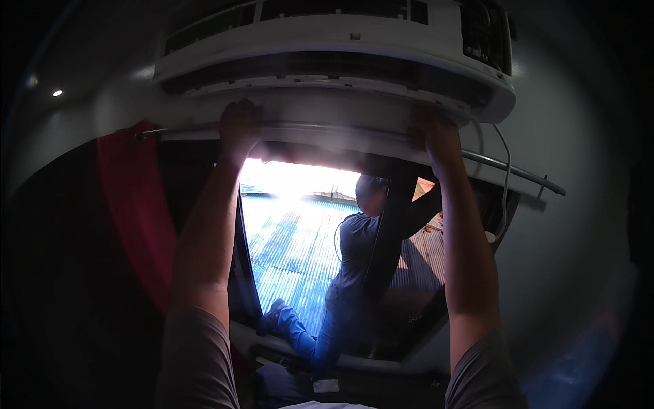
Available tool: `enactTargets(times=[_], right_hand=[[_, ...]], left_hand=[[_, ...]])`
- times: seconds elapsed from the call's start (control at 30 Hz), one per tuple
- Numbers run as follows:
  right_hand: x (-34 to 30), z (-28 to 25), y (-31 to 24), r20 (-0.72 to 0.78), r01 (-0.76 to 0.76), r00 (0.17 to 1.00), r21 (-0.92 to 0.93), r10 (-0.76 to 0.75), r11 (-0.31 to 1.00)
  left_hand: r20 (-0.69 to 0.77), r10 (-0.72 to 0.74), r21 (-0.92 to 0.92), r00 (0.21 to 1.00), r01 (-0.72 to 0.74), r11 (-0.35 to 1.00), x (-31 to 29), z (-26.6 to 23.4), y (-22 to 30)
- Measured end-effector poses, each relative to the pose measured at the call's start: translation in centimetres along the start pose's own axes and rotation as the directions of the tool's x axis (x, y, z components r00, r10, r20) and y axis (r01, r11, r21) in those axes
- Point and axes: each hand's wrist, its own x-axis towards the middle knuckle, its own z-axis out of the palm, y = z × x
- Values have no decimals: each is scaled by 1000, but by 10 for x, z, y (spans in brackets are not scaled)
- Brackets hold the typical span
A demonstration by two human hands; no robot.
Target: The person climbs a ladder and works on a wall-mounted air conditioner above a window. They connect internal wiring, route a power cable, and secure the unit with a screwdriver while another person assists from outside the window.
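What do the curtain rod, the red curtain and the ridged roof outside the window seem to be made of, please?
Curtain rod: probably metal, smooth and grey, given its dull sheen.
Red curtain: likely fabric, matte, since it hangs loosely.
Ridged roof: apparently corrugated sheet, perhaps metal, judging by its parallel ridges.

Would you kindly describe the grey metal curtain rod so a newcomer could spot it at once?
Find the long white plastic air conditioner across the top. Just below it runs the slim grey metal curtain rod, from a red fabric curtain at left to a bare end at right. Unlike the thin white cable hanging past it, it runs sideways.
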Motion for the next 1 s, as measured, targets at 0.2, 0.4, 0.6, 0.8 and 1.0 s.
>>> enactTargets(times=[0.2,0.4,0.6,0.8,1.0], right_hand=[[-1,97,-32,292,658,751,-394,-592,641],[58,200,-39,448,687,692,-166,-566,708],[53,186,-35,602,565,746,-349,-283,747],[38,153,-61,432,657,703,-92,-564,748],[46,133,-71,656,396,734,-202,-177,896]], left_hand=[[70,-171,-292,983,184,939,17,-26,22],[77,121,-730,990,-27,683,11,-86,40],[94,87,-929,992,56,366,10,-116,26],[-53,133,-935,990,-96,341,11,-121,54],[312,-363,-828,878,439,350,14,-117,28]])
